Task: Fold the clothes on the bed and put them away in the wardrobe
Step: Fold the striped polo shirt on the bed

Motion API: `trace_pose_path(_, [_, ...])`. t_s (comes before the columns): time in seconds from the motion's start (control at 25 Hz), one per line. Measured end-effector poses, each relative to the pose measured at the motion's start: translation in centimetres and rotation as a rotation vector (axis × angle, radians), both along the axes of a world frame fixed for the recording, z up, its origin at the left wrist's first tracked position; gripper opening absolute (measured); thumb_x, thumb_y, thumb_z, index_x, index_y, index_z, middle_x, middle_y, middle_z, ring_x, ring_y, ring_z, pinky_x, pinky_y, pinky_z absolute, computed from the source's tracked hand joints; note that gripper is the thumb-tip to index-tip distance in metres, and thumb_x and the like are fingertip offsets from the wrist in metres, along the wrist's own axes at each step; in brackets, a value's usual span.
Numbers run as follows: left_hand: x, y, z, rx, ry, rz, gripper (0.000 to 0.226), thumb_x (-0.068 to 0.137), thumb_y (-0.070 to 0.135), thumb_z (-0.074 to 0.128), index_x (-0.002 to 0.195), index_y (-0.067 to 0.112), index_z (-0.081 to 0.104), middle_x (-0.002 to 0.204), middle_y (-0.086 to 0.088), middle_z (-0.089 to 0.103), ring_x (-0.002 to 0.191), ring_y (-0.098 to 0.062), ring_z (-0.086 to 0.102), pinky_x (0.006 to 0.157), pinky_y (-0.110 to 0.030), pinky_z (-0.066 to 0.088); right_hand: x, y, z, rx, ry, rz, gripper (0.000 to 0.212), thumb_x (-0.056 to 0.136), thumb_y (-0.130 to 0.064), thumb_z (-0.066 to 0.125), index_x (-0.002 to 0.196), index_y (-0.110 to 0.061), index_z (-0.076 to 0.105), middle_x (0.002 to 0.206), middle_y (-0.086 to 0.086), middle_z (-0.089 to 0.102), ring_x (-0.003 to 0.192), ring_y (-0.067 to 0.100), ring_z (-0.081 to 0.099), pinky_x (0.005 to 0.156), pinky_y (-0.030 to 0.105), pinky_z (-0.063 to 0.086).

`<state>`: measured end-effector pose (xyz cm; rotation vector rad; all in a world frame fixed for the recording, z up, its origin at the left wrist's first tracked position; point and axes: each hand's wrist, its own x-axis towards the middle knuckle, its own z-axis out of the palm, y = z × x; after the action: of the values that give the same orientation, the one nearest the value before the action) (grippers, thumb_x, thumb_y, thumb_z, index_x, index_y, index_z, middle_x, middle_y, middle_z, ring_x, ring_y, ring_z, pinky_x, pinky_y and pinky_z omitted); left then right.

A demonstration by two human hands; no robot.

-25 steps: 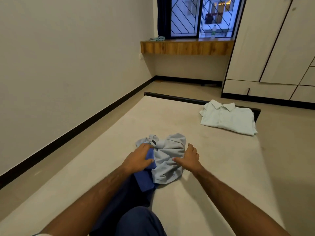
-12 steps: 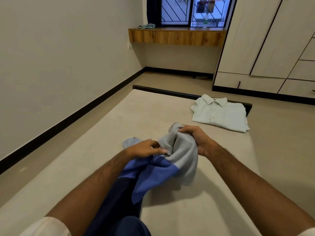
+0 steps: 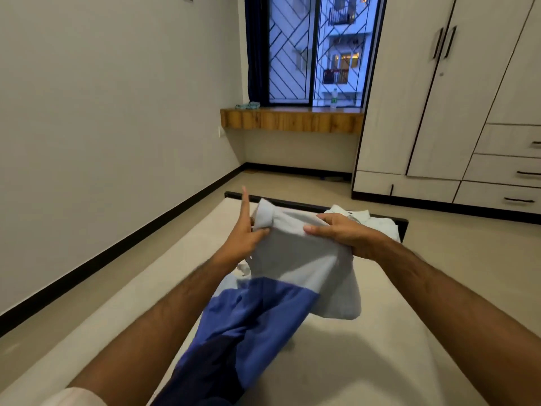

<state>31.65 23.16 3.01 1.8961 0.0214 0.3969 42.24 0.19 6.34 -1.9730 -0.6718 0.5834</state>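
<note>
One shirt down, one in the air, wardrobe not touched yet

Pale folded shirt (image 3: 377, 222) sits at the bed's (image 3: 380, 361) far end, mid-frame. The grey-and-blue shirt (image 3: 292, 273) hangs unfolded at center, left hand (image 3: 244, 240) pinching its sleeve edge, right hand (image 3: 344, 234) gripping the top. Wardrobe (image 3: 439, 112), upper right, looks closed, so I'd say under halfway.

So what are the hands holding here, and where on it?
Both grip the grey-and-blue shirt by its grey upper part: the left hand pinches near the sleeve cuff, the right hand grips the upper right edge.
</note>
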Motion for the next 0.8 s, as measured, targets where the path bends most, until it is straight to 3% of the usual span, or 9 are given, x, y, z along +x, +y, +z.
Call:
trace_pose_path(0.04, [-0.4, 0.4, 1.0, -0.010, -0.026, 0.022, 0.096, 0.098, 0.017, 0.061, 0.151, 0.051, -0.011, 0.123, -0.005, 0.061, 0.109, -0.015, 0.062, 0.094, -0.028, 0.051, -0.3, -0.2, 0.9, -0.034, -0.032, 0.062, 0.046, 0.082, -0.045, 0.078, 0.117, -0.018, 0.068, 0.103, 0.004, 0.075, 0.092, 0.020, 0.073, 0.083, 0.033, 0.061])
trace_pose_path(0.12, [-1.2, 0.8, 2.9, 0.031, -0.096, 0.037, 0.077, 0.099, 0.013, 0.059, 0.154, 0.048, 0.017, 0.104, -0.005, 0.066, 0.099, -0.017, 0.065, 0.093, -0.033, 0.052, -1.0, -0.6, 2.3, -0.102, -0.107, 0.148, 0.042, 0.080, -0.038, 0.083, 0.115, -0.018, 0.070, 0.105, 0.003, 0.076, 0.094, 0.020, 0.073, 0.082, 0.033, 0.061])
trace_pose_path(0.2, [-2.1, 1.3, 4.3, 0.046, -0.127, 0.030, 0.049, 0.098, 0.005, 0.055, 0.137, 0.036, 0.057, 0.111, -0.002, 0.068, 0.105, -0.017, 0.064, 0.098, -0.037, 0.053, -1.8, -0.6, 3.2, -0.091, -0.183, 0.106, 0.033, 0.083, -0.032, 0.081, 0.111, -0.016, 0.071, 0.102, 0.005, 0.075, 0.090, 0.020, 0.073, 0.080, 0.031, 0.060])
trace_pose_path(0.28, [-3.2, 1.3, 5.2, 0.108, -0.043, 0.044, 0.037, 0.097, 0.004, 0.050, 0.113, 0.029, 0.073, 0.119, 0.003, 0.066, 0.112, -0.017, 0.060, 0.098, -0.037, 0.052, -2.3, -0.3, 3.4, 0.023, -0.199, 0.003, 0.027, 0.088, -0.028, 0.075, 0.110, -0.012, 0.072, 0.105, 0.014, 0.073, 0.088, 0.020, 0.068, 0.080, 0.033, 0.056])
trace_pose_path(0.44, [-4.4, 0.7, 4.9, 0.746, 0.176, 0.067, 0.023, 0.095, 0.016, 0.049, 0.097, 0.021, 0.071, 0.101, 0.004, 0.067, 0.096, -0.015, 0.061, 0.086, -0.031, 0.051, -4.2, 0.8, 3.1, 0.187, -0.030, 0.015, 0.021, 0.087, -0.021, 0.076, 0.106, -0.014, 0.072, 0.102, 0.013, 0.070, 0.091, 0.020, 0.064, 0.080, 0.033, 0.055])
trace_pose_path(0.52, [-4.7, 0.7, 5.2, 0.889, 0.189, 0.119, 0.024, 0.094, 0.020, 0.048, 0.093, 0.017, 0.073, 0.097, 0.000, 0.068, 0.090, -0.017, 0.061, 0.081, -0.033, 0.052, -5.6, 1.1, 3.0, 0.174, 0.035, 0.098, 0.022, 0.087, -0.014, 0.076, 0.108, -0.013, 0.069, 0.101, 0.009, 0.070, 0.091, 0.019, 0.065, 0.078, 0.030, 0.058])
trace_pose_path(0.64, [-5.0, 0.9, 5.4, 0.839, 0.299, 0.061, 0.028, 0.097, 0.023, 0.049, 0.103, 0.010, 0.073, 0.105, -0.005, 0.066, 0.095, -0.018, 0.059, 0.080, -0.030, 0.047, -6.7, 0.9, 2.5, 0.188, 0.109, 0.166, 0.027, 0.087, -0.009, 0.074, 0.113, -0.010, 0.066, 0.102, 0.008, 0.069, 0.091, 0.019, 0.065, 0.079, 0.032, 0.058])
trace_pose_path(0.72, [-5.4, 0.7, 5.2, 0.762, 0.330, 0.019, 0.026, 0.096, 0.032, 0.056, 0.108, 0.014, 0.070, 0.117, -0.005, 0.059, 0.108, -0.018, 0.054, 0.091, -0.031, 0.046, -7.1, 0.5, 2.0, 0.250, 0.153, 0.178, 0.028, 0.089, -0.003, 0.070, 0.116, -0.010, 0.067, 0.101, 0.007, 0.070, 0.091, 0.019, 0.066, 0.083, 0.032, 0.058])
trace_pose_path(0.8, [-5.5, 0.4, 5.2, 0.777, 0.205, 0.003, 0.035, 0.088, 0.044, 0.063, 0.115, 0.021, 0.066, 0.135, -0.004, 0.047, 0.126, -0.019, 0.043, 0.106, -0.039, 0.040, -7.2, 0.2, 2.0, 0.274, 0.171, 0.236, 0.036, 0.091, 0.003, 0.065, 0.121, -0.016, 0.068, 0.106, 0.006, 0.070, 0.095, 0.018, 0.066, 0.086, 0.033, 0.057])
